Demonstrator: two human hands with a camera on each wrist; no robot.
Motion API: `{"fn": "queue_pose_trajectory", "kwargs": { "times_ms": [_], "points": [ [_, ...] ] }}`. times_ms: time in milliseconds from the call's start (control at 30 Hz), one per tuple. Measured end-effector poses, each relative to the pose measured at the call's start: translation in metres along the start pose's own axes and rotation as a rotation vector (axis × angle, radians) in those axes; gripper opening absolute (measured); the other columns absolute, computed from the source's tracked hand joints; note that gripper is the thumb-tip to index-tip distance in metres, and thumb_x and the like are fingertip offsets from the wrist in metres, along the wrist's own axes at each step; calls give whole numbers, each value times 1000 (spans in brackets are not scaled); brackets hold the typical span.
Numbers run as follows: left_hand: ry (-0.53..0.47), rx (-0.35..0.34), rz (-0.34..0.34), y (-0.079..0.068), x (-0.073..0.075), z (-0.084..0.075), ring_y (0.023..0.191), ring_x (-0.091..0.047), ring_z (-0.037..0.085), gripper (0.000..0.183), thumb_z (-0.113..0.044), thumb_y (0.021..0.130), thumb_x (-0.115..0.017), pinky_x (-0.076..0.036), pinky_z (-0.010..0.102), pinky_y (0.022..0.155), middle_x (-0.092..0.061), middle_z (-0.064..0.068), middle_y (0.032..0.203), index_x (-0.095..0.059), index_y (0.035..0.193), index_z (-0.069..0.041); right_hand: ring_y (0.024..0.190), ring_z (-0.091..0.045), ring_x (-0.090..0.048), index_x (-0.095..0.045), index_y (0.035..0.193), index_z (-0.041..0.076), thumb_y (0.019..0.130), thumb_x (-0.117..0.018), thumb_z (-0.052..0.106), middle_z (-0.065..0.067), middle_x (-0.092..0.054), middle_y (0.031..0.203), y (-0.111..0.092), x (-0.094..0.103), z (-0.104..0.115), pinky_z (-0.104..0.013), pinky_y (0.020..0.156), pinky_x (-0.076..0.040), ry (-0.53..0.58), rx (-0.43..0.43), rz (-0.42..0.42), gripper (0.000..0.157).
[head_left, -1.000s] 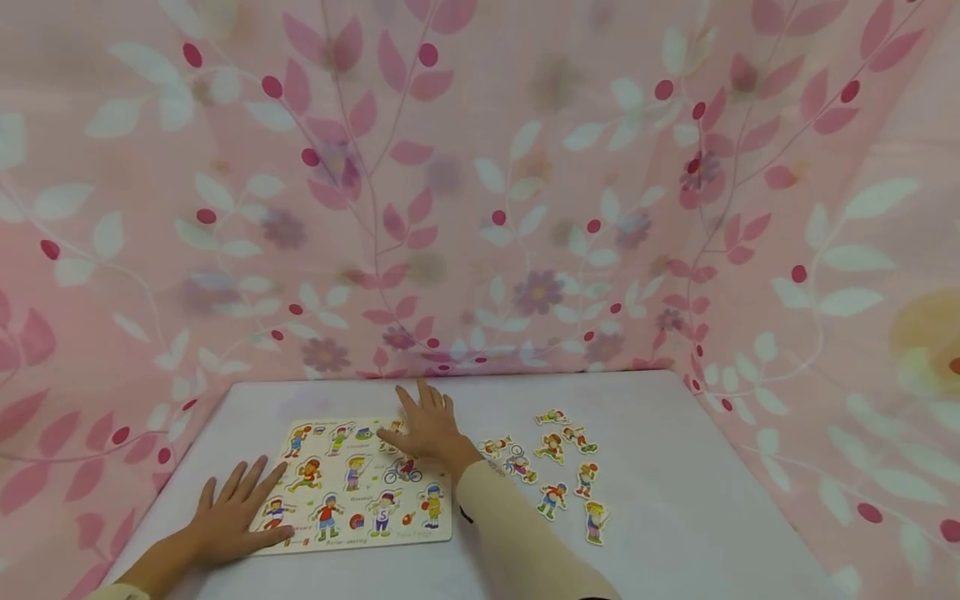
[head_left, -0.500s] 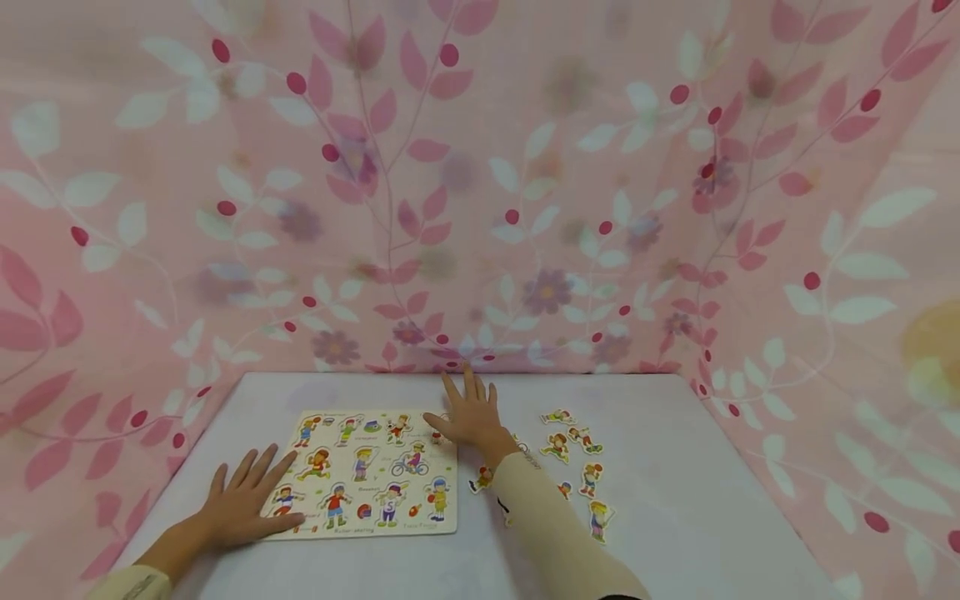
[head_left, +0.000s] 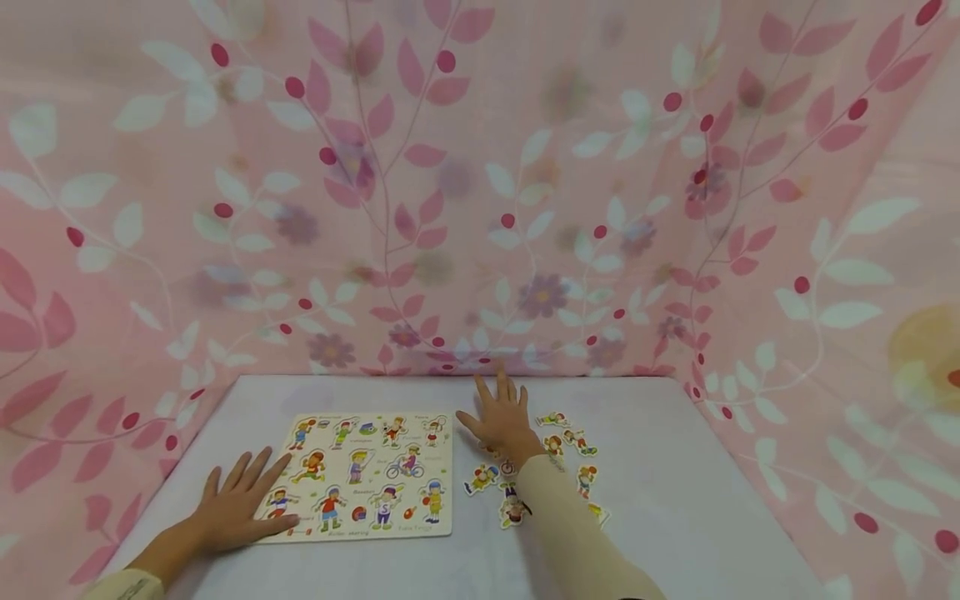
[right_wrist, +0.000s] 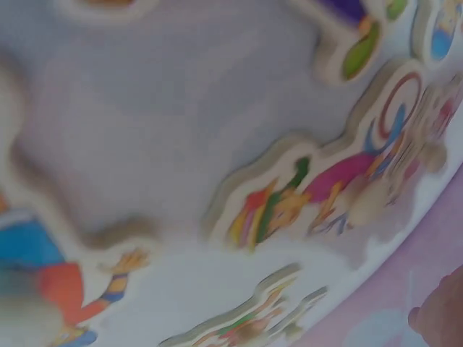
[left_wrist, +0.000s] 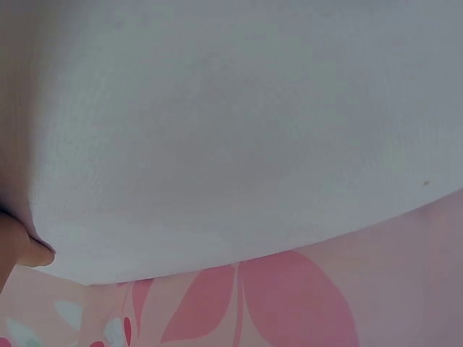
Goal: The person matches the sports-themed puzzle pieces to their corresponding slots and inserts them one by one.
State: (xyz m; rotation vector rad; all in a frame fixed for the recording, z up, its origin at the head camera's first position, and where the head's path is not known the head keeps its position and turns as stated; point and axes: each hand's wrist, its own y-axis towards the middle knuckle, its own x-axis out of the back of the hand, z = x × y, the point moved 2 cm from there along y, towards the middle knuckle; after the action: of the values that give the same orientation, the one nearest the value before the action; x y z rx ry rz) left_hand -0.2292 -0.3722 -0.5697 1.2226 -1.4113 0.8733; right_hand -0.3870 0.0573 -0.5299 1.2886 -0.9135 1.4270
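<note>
A pale puzzle board (head_left: 337,492) printed with sporty cartoon children lies on the left of the table in the head view. My left hand (head_left: 228,508) rests with spread fingers across its left edge; in the left wrist view one fingertip (left_wrist: 36,253) shows at the side. My right hand (head_left: 502,421), fingers spread and holding nothing, is just past the board's right side, close over loose puzzle pieces. Partly under its wrist and sleeve are an upside-down piece (head_left: 513,507) and another figure piece (head_left: 482,477). The right wrist view shows a bicycle piece (right_wrist: 333,177) close up.
Several more cut-out pieces lie right of the sleeve, among them a skateboard-like one (head_left: 581,442), a ball player (head_left: 587,481) and a lying figure (head_left: 553,418). White cloth covers the table (head_left: 675,517). Pink flowered curtains (head_left: 480,208) stand behind and along both sides.
My right hand has moved right, off the board, uncovering its upper right pictures and some loose pieces beside it. The left hand stays on the board's edge.
</note>
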Motion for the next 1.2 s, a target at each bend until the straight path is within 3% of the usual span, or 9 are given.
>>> {"fn": "queue_pose_trajectory", "kwargs": {
  "times_ms": [300,667,1000,1200],
  "points": [
    [-9,5,-5,1,-3,-2,142,-20,53,98,-73,78,-63,-6,78,104,-26,24,158,-32,154,-20,152,-41,-13,-9,160,30,88,-38,78,-17,10,166,-5,-2,-43,-67,118,-5,12,-66,0,91],
    [-12,21,8,-1,-2,-4,142,-19,54,98,-73,78,-63,-6,79,104,-26,25,158,-32,154,-19,149,-47,-15,-13,160,22,90,-42,74,-21,14,164,-26,15,-88,-71,115,-6,90,-174,-13,92],
    [-22,-9,-22,1,0,-6,141,-21,54,96,-71,79,-64,-7,79,104,-27,25,158,-32,154,-20,147,-53,-16,-5,160,18,88,-46,75,-25,15,163,-39,23,-122,-74,113,-5,113,-198,-37,101],
    [12,9,-1,3,-2,2,142,-19,53,98,-73,79,-62,-6,78,105,-25,24,159,-28,155,-22,144,-57,-17,-2,160,17,89,-42,76,-26,18,162,-43,25,-149,-76,111,-6,136,-218,-28,101]
  ]
}}
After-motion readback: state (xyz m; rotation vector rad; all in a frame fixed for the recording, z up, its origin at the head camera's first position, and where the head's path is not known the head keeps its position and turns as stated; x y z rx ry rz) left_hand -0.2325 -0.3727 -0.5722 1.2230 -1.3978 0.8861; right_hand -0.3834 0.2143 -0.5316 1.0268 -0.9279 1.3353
